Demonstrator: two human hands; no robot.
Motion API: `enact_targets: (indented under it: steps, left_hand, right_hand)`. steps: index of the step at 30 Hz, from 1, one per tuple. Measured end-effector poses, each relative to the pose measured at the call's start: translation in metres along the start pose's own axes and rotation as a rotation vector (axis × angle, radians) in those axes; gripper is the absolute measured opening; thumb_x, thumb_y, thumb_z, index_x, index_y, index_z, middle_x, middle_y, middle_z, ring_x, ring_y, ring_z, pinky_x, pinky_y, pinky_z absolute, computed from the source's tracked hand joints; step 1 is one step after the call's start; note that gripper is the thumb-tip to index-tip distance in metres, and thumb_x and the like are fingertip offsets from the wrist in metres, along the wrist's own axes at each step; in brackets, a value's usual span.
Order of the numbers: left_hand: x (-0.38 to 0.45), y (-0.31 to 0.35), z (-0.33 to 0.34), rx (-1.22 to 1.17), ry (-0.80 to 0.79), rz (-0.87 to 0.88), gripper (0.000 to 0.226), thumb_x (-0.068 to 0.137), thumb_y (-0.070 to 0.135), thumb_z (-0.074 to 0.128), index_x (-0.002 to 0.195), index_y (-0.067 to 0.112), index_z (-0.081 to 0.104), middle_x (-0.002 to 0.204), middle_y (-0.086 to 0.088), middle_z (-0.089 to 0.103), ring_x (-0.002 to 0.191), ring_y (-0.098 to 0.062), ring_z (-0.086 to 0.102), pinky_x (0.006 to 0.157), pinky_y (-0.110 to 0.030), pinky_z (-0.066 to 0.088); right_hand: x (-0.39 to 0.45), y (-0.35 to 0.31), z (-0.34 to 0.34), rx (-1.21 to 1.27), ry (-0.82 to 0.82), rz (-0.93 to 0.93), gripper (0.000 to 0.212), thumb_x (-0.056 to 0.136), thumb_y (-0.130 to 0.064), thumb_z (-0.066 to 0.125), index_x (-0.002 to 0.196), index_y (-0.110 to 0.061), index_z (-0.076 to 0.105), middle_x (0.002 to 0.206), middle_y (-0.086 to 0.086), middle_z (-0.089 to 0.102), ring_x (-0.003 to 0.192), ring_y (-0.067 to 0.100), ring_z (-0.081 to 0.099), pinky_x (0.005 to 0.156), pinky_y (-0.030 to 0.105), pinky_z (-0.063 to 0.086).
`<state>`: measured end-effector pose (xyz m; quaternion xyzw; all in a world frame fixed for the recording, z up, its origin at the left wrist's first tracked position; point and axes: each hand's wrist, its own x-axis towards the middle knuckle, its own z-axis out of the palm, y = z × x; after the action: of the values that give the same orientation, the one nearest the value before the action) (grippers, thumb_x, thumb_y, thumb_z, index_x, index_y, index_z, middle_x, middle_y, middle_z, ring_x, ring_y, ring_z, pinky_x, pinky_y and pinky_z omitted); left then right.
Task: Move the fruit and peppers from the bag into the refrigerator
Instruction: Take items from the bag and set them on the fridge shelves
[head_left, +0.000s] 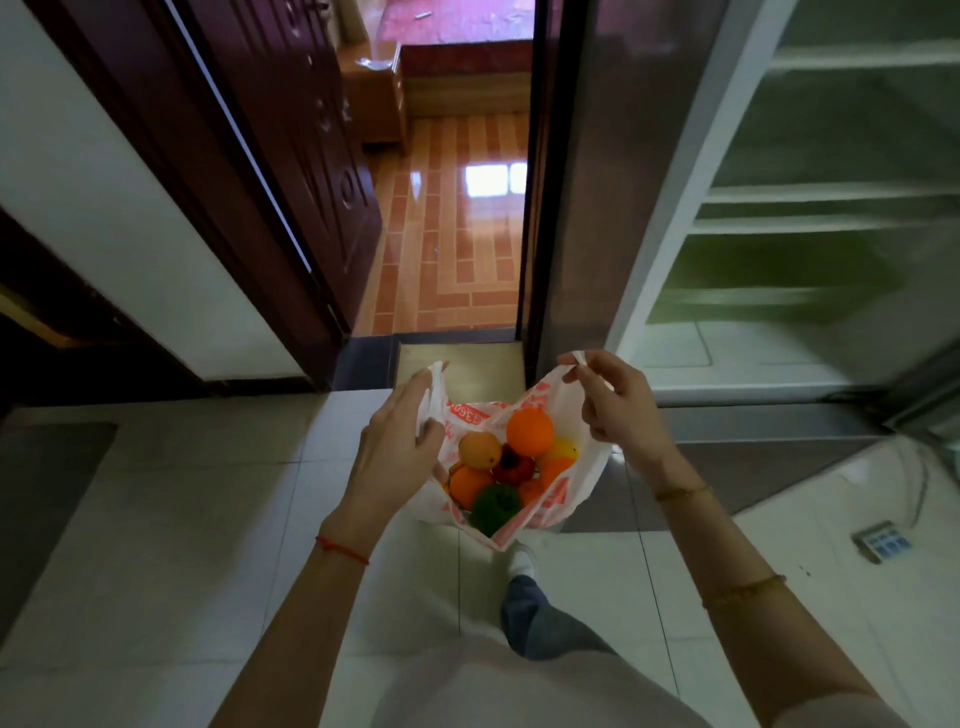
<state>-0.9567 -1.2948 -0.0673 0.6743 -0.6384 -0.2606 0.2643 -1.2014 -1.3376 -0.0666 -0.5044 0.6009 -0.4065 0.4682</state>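
Observation:
A white plastic bag (587, 475) with red print hangs open in front of me. My left hand (400, 447) grips its left handle and my right hand (613, 402) pinches its right handle, so the mouth is spread wide. Inside lie several oranges, the largest orange (530, 431) on top, a green pepper (493, 506) at the near side, a red pepper (513, 467) in the middle and a yellow fruit (563, 449) at the right. The refrigerator (810, 208) stands open at the right, with bare shelves.
An open dark wooden door (291, 171) leads to a room with an orange tiled floor straight ahead. The refrigerator's steel side (597, 171) stands just behind the bag. A small grey scale (883, 541) lies on the white floor tiles at the right. My foot (522, 558) is below the bag.

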Motion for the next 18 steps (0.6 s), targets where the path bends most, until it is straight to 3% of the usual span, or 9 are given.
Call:
enact_targets:
  steps: [4, 6, 8, 12, 14, 16, 18]
  left_hand:
    - [-0.012, 0.031, -0.005, 0.014, -0.044, 0.142, 0.054, 0.097, 0.014, 0.052, 0.147, 0.027, 0.038, 0.133, -0.005, 0.058, 0.098, -0.019, 0.062, 0.077, -0.029, 0.052]
    - [-0.017, 0.051, -0.005, 0.011, -0.067, 0.194, 0.052, 0.097, 0.012, 0.052, 0.146, 0.024, 0.039, 0.13, -0.008, 0.059, 0.094, -0.022, 0.063, 0.07, -0.026, 0.051]
    - [-0.02, 0.069, -0.003, 0.005, -0.079, 0.223, 0.047, 0.097, 0.012, 0.053, 0.142, 0.019, 0.042, 0.122, -0.015, 0.062, 0.089, -0.03, 0.066, 0.06, -0.025, 0.051]
    - [-0.019, 0.106, 0.008, -0.013, -0.123, 0.323, 0.036, 0.097, 0.01, 0.051, 0.131, 0.02, 0.045, 0.102, -0.001, 0.06, 0.059, -0.012, 0.062, 0.045, -0.011, 0.041]
    - [-0.015, 0.123, 0.018, -0.059, -0.175, 0.362, 0.034, 0.098, 0.01, 0.05, 0.129, 0.023, 0.045, 0.11, 0.0, 0.06, 0.064, -0.016, 0.067, 0.049, -0.018, 0.049]
    - [-0.01, 0.141, 0.028, -0.08, -0.204, 0.392, 0.034, 0.098, 0.01, 0.05, 0.129, 0.022, 0.045, 0.115, -0.004, 0.06, 0.08, -0.02, 0.071, 0.06, -0.034, 0.06]
    - [-0.006, 0.16, 0.04, -0.082, -0.208, 0.415, 0.037, 0.097, 0.011, 0.051, 0.133, 0.018, 0.045, 0.106, 0.002, 0.059, 0.088, -0.02, 0.07, 0.07, -0.034, 0.062]
  right_hand:
    - [-0.027, -0.016, -0.027, 0.062, 0.062, -0.038, 0.023, 0.103, -0.019, 0.045, 0.109, -0.011, 0.065, 0.073, -0.012, 0.058, 0.037, 0.002, 0.039, 0.038, 0.018, 0.029]
    - [-0.04, -0.021, -0.042, 0.072, 0.087, -0.051, 0.023, 0.103, -0.02, 0.045, 0.109, -0.009, 0.064, 0.077, -0.009, 0.061, 0.038, 0.002, 0.039, 0.038, 0.019, 0.029]
    - [-0.05, -0.024, -0.057, 0.089, 0.12, -0.062, 0.025, 0.103, -0.021, 0.045, 0.113, -0.007, 0.063, 0.094, 0.001, 0.066, 0.039, 0.002, 0.039, 0.038, 0.02, 0.03]
    - [-0.061, -0.029, -0.093, 0.117, 0.19, -0.096, 0.026, 0.103, -0.017, 0.043, 0.114, -0.007, 0.064, 0.104, 0.005, 0.066, 0.036, 0.002, 0.037, 0.037, 0.017, 0.027]
    - [-0.062, -0.03, -0.114, 0.133, 0.219, -0.119, 0.026, 0.104, -0.017, 0.043, 0.115, -0.005, 0.063, 0.106, 0.006, 0.065, 0.034, 0.002, 0.035, 0.036, 0.015, 0.025]
    - [-0.061, -0.03, -0.134, 0.143, 0.241, -0.138, 0.026, 0.104, -0.017, 0.043, 0.115, -0.005, 0.062, 0.109, 0.006, 0.064, 0.035, 0.002, 0.035, 0.036, 0.015, 0.024]
    - [-0.058, -0.03, -0.156, 0.129, 0.278, -0.149, 0.026, 0.104, -0.018, 0.043, 0.117, -0.006, 0.061, 0.111, 0.002, 0.065, 0.037, 0.004, 0.038, 0.035, 0.018, 0.027]
